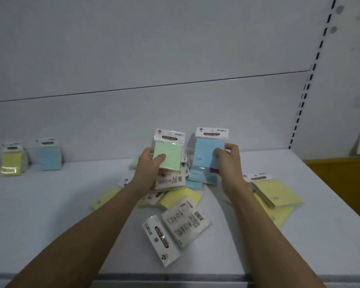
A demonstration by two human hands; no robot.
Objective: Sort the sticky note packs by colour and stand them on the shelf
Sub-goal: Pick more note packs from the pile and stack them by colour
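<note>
Pinching a pale green plastic-wrapped sticky note pack (pixel 168 155) in the left hand (pixel 152 165) and a blue one (pixel 208 151) in the right hand (pixel 227 161) above the white shelf (pixel 50 204), slick wrappers risk slipping loose.

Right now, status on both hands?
Left hand holds green pack. Right hand holds blue pack. Yellow, blue stacks stand far left. Loose pile below.

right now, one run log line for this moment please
left hand: holds green sticky note pack | right hand: holds blue sticky note pack | white shelf: yellow and blue packs standing far left
</note>
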